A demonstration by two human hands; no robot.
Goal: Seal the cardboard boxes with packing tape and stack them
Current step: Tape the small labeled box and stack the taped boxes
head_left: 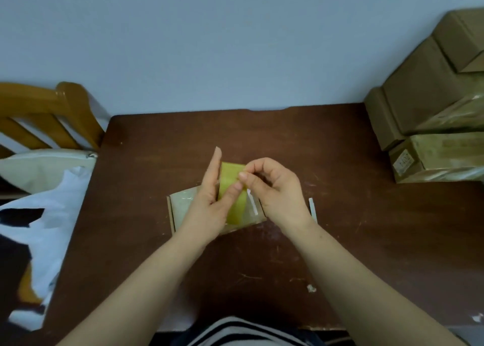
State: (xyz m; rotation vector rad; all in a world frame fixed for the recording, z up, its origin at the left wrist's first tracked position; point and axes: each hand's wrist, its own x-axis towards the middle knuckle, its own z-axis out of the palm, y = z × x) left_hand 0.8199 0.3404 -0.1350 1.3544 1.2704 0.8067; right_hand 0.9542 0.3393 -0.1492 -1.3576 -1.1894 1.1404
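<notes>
Head view: small cardboard box (pixel 180 209) lies flat at the centre of the brown worktop (pixel 288 141), directly beneath both hands. Above it the left hand (pixel 209 199) clamps the yellow tape (pixel 230 178) between thumb and straight fingers; the right hand (pixel 275 188) pinches the tape's upper edge with its fingertips. At the worktop's right end sits a stack of boxes (pixel 424 104).
</notes>
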